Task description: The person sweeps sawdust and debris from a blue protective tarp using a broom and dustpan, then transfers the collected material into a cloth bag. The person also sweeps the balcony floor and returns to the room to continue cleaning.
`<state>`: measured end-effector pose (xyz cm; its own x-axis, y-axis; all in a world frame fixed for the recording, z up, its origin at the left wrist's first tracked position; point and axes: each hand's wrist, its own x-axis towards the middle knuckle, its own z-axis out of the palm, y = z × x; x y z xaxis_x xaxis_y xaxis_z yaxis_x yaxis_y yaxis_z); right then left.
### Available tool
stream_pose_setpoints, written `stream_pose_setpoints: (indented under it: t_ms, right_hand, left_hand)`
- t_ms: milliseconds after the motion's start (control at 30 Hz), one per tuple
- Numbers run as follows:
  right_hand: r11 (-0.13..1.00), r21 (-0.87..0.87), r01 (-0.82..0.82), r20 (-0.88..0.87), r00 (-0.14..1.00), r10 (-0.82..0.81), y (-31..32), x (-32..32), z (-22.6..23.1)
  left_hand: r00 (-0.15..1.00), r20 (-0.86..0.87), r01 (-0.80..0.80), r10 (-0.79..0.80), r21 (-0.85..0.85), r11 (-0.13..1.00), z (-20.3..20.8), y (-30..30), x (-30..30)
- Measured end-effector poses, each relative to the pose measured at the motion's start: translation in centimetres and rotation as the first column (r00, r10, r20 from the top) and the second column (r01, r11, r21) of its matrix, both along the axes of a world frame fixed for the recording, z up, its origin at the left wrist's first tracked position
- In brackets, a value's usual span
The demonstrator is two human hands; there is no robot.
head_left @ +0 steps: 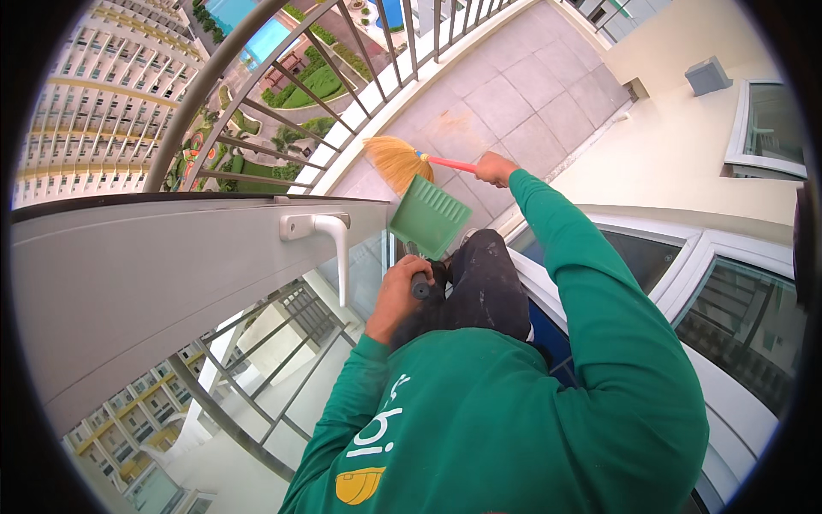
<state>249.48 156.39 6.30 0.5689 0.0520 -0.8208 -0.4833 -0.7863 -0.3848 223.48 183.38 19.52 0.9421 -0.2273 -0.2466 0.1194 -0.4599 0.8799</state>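
My right hand [494,170] is closed around the pink handle of a soft broom [398,163]. Its straw-coloured bristles fan out over the balcony tiles, close to the railing. Just beside the bristles lies a green dustpan [431,217] with ridges along its far part. In front of my body, my left hand [398,291] is wrapped round a dark grey handle end, which seems to belong to the dustpan; the link between them is partly hidden. A faint brownish smear of dust [458,124] marks the tiles beyond the broom.
A metal railing [282,73] runs along the left, with pools and gardens far below. The white door [197,257] with its lever handle [330,227] stands close on my left. White-framed windows [685,274] line the right. Grey tiles [548,73] stretch ahead; a grey box [707,77] is on the wall.
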Motion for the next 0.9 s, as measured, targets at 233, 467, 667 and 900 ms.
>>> stream_pose_setpoints:
  t_ms: [233,467,667,900]
  right_hand:
    - [0.975,-0.220,0.008,0.152,0.988,0.026,-2.3,3.8,-7.5]
    - [0.953,-0.271,0.133,0.259,0.964,-0.061,-12.6,7.5,-10.0]
    - [0.900,-0.199,0.389,0.087,0.921,-0.379,-19.9,9.4,-9.1]
    - [0.882,-0.159,0.444,0.133,0.894,-0.427,-22.6,4.7,-8.6]
  left_hand:
    - [0.999,-0.038,-0.019,0.019,-0.016,1.000,-0.5,-0.6,2.4]
    - [0.994,-0.013,-0.110,0.110,0.050,0.993,0.9,-3.3,8.2]
    - [0.982,-0.069,-0.173,0.178,0.075,0.982,1.4,-5.8,14.4]
    - [0.976,-0.066,-0.206,0.209,0.053,0.977,-4.2,-7.8,19.9]
